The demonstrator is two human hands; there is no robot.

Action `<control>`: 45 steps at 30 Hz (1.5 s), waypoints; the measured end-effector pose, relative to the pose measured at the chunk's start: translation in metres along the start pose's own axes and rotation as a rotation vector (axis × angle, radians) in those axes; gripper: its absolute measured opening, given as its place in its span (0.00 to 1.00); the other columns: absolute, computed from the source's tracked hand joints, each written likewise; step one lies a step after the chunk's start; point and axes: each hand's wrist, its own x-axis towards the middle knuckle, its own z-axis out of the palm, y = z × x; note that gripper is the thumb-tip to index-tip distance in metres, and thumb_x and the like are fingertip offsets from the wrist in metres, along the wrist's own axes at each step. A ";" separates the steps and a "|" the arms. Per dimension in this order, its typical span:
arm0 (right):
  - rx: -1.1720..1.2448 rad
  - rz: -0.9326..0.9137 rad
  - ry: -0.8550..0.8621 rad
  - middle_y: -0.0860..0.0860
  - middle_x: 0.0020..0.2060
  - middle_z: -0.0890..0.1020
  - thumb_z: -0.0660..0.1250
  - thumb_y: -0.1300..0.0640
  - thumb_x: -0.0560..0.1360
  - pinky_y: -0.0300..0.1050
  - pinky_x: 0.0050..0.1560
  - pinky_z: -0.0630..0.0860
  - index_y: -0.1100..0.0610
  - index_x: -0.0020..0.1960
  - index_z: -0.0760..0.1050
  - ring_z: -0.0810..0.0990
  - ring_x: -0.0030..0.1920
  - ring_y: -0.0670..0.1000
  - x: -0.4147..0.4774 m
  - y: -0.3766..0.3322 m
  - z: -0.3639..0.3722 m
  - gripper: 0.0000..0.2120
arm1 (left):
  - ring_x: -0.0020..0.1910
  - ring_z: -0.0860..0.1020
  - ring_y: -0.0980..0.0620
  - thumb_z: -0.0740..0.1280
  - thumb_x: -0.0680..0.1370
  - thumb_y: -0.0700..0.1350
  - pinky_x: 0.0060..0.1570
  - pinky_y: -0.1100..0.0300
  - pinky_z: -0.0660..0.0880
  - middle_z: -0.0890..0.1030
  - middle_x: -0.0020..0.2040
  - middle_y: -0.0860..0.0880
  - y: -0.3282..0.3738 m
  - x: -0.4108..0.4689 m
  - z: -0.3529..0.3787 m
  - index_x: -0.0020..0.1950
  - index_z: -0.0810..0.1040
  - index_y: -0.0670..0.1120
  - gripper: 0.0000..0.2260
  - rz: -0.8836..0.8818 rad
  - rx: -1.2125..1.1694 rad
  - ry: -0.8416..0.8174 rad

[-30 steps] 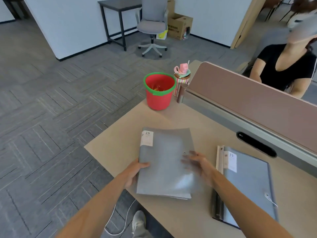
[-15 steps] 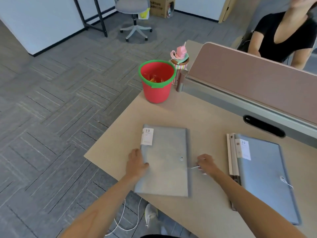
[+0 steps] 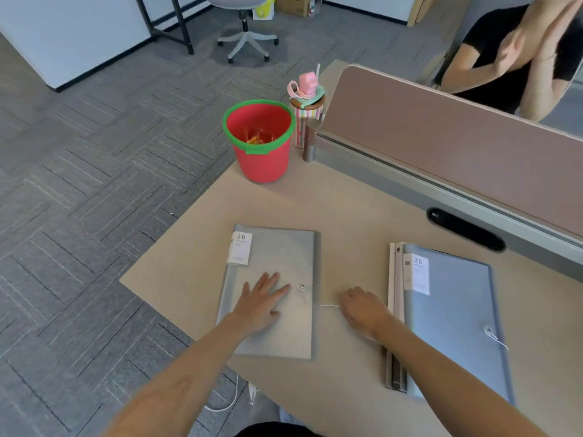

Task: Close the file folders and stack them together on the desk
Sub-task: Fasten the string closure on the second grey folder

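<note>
Grey file folder [image 3: 274,288] lies closed on the worktop [image 3: 347,216]; the left hand [image 3: 262,301] has slid onto its cover, flat, while the right hand [image 3: 362,307] pinches its closure string [image 3: 328,306] taut.

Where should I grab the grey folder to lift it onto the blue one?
Probably by the grey folder's long right edge, coming from the right. It lies flat and closed, that edge faces the blue folder, and bare desk beside it leaves fingers room to slip under.
</note>
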 end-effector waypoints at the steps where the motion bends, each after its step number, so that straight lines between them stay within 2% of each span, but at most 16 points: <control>1: 0.157 0.027 -0.017 0.58 0.52 0.79 0.54 0.58 0.79 0.51 0.51 0.72 0.58 0.54 0.72 0.77 0.53 0.59 0.000 0.002 -0.007 0.10 | 0.80 0.42 0.47 0.60 0.81 0.49 0.75 0.39 0.49 0.41 0.81 0.49 0.000 0.001 0.000 0.79 0.49 0.57 0.30 -0.001 -0.003 -0.004; 3: 0.479 0.080 -0.093 0.54 0.44 0.81 0.58 0.58 0.76 0.48 0.48 0.74 0.51 0.43 0.74 0.79 0.46 0.56 0.000 0.008 -0.019 0.07 | 0.80 0.41 0.47 0.60 0.81 0.49 0.76 0.43 0.47 0.40 0.81 0.48 0.000 0.003 -0.002 0.79 0.48 0.57 0.30 0.007 -0.017 -0.010; 5: 0.629 0.059 -0.286 0.50 0.37 0.80 0.63 0.61 0.72 0.43 0.46 0.76 0.50 0.37 0.77 0.79 0.39 0.49 0.000 0.008 -0.033 0.09 | 0.79 0.39 0.46 0.61 0.81 0.50 0.77 0.46 0.47 0.38 0.80 0.47 -0.001 0.003 -0.002 0.79 0.48 0.57 0.31 0.007 -0.039 -0.012; 7: 0.674 0.040 -0.469 0.49 0.36 0.80 0.66 0.59 0.73 0.39 0.43 0.78 0.55 0.42 0.81 0.78 0.37 0.46 0.001 -0.002 -0.041 0.05 | 0.79 0.38 0.43 0.62 0.80 0.52 0.77 0.46 0.46 0.37 0.80 0.45 -0.003 0.005 0.000 0.79 0.47 0.58 0.32 0.000 -0.016 0.005; 8: 0.719 0.052 -0.497 0.50 0.37 0.80 0.66 0.58 0.74 0.37 0.42 0.78 0.59 0.47 0.81 0.78 0.37 0.46 0.003 -0.009 -0.044 0.07 | 0.79 0.38 0.42 0.62 0.80 0.53 0.77 0.45 0.45 0.37 0.80 0.44 -0.004 0.006 0.002 0.79 0.47 0.59 0.32 -0.003 0.004 0.015; 11: 0.821 0.107 -0.406 0.52 0.38 0.79 0.64 0.58 0.75 0.39 0.43 0.75 0.63 0.51 0.79 0.78 0.39 0.49 0.015 -0.031 -0.044 0.10 | 0.79 0.39 0.42 0.63 0.78 0.57 0.77 0.45 0.45 0.38 0.80 0.45 -0.009 0.006 0.003 0.79 0.48 0.59 0.34 -0.002 -0.024 0.039; 14: 0.626 0.068 -0.286 0.53 0.41 0.80 0.60 0.56 0.75 0.43 0.46 0.73 0.60 0.47 0.79 0.78 0.44 0.52 0.029 -0.052 -0.039 0.10 | 0.80 0.42 0.46 0.67 0.75 0.59 0.77 0.51 0.48 0.43 0.81 0.48 -0.018 0.007 0.001 0.79 0.50 0.55 0.38 0.016 -0.111 0.063; 18: 0.432 0.099 -0.246 0.59 0.51 0.81 0.58 0.54 0.76 0.47 0.53 0.73 0.58 0.42 0.75 0.78 0.54 0.59 0.048 -0.077 -0.027 0.11 | 0.80 0.46 0.48 0.67 0.74 0.60 0.77 0.55 0.51 0.46 0.81 0.50 -0.030 0.007 0.000 0.80 0.52 0.53 0.39 0.073 -0.045 0.098; 21: 0.478 0.200 -0.209 0.59 0.55 0.80 0.58 0.51 0.77 0.46 0.56 0.72 0.61 0.50 0.78 0.77 0.58 0.60 0.062 -0.087 -0.024 0.16 | 0.80 0.46 0.48 0.65 0.76 0.59 0.77 0.54 0.50 0.47 0.81 0.50 -0.037 0.009 0.000 0.79 0.52 0.53 0.37 0.124 -0.018 0.107; 25: 0.508 0.312 -0.165 0.59 0.49 0.84 0.62 0.48 0.74 0.48 0.53 0.77 0.62 0.48 0.80 0.81 0.51 0.59 0.076 -0.093 -0.023 0.18 | 0.80 0.46 0.48 0.65 0.76 0.57 0.77 0.54 0.50 0.46 0.81 0.49 -0.044 0.009 0.001 0.80 0.52 0.52 0.36 0.170 0.002 0.102; 30: 0.539 0.382 -0.093 0.58 0.45 0.84 0.65 0.49 0.74 0.49 0.49 0.79 0.61 0.43 0.81 0.82 0.46 0.59 0.089 -0.091 -0.032 0.15 | 0.80 0.45 0.47 0.64 0.76 0.57 0.77 0.53 0.50 0.45 0.81 0.49 -0.046 0.011 0.002 0.80 0.50 0.52 0.36 0.180 0.020 0.075; 34: 0.605 0.435 -0.069 0.56 0.37 0.83 0.67 0.52 0.70 0.43 0.39 0.74 0.59 0.33 0.78 0.81 0.40 0.56 0.094 -0.086 -0.035 0.11 | 0.80 0.44 0.47 0.64 0.78 0.54 0.77 0.53 0.49 0.44 0.81 0.49 -0.046 0.011 0.001 0.80 0.49 0.52 0.36 0.174 0.042 0.051; 38: 0.660 0.554 -0.009 0.55 0.37 0.81 0.71 0.53 0.64 0.40 0.35 0.71 0.59 0.38 0.79 0.80 0.39 0.55 0.086 -0.070 -0.038 0.08 | 0.80 0.44 0.47 0.63 0.79 0.53 0.76 0.53 0.50 0.43 0.81 0.50 -0.043 0.012 -0.002 0.80 0.48 0.52 0.35 0.146 0.065 0.026; 40: 0.654 0.535 -0.005 0.55 0.36 0.80 0.72 0.53 0.65 0.40 0.33 0.70 0.58 0.36 0.78 0.79 0.37 0.54 0.079 -0.059 -0.035 0.08 | 0.80 0.44 0.47 0.63 0.79 0.52 0.77 0.53 0.50 0.43 0.81 0.50 -0.041 0.012 -0.003 0.80 0.48 0.52 0.35 0.134 0.067 0.017; 42: 0.648 0.481 0.021 0.52 0.33 0.79 0.71 0.53 0.66 0.40 0.30 0.68 0.53 0.29 0.73 0.77 0.35 0.53 0.069 -0.050 -0.032 0.10 | 0.80 0.44 0.47 0.63 0.79 0.51 0.77 0.53 0.50 0.43 0.81 0.50 -0.039 0.011 -0.003 0.80 0.47 0.52 0.34 0.125 0.073 0.018; 45: 0.586 0.328 0.002 0.46 0.32 0.78 0.69 0.52 0.69 0.40 0.33 0.70 0.47 0.29 0.73 0.78 0.36 0.52 0.051 -0.042 -0.024 0.10 | 0.80 0.44 0.47 0.62 0.80 0.49 0.77 0.52 0.49 0.42 0.81 0.49 -0.036 0.010 -0.004 0.80 0.46 0.52 0.34 0.111 0.076 0.011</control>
